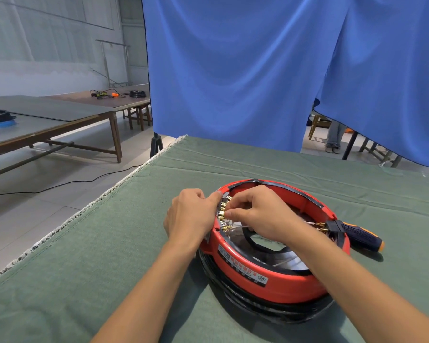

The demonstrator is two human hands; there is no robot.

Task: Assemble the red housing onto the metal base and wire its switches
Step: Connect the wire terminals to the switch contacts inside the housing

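One red housing (278, 280), a round ring on a black base (270, 310), sits at lower centre of the frame on the green-clothed bench (84, 256). One screwdriver (359, 235) lies just to its right. Two hands: the left hand (191, 216) grips the rim, and the right hand (260, 214) pinches a brass terminal (222, 214). The white label (243, 267) has unreadable print.

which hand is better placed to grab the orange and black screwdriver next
Right, probably. The orange and black screwdriver lies on the green cloth just past the round red plastic housing on the right side, nearer the right hand. The left hand grips the housing's far-left rim.
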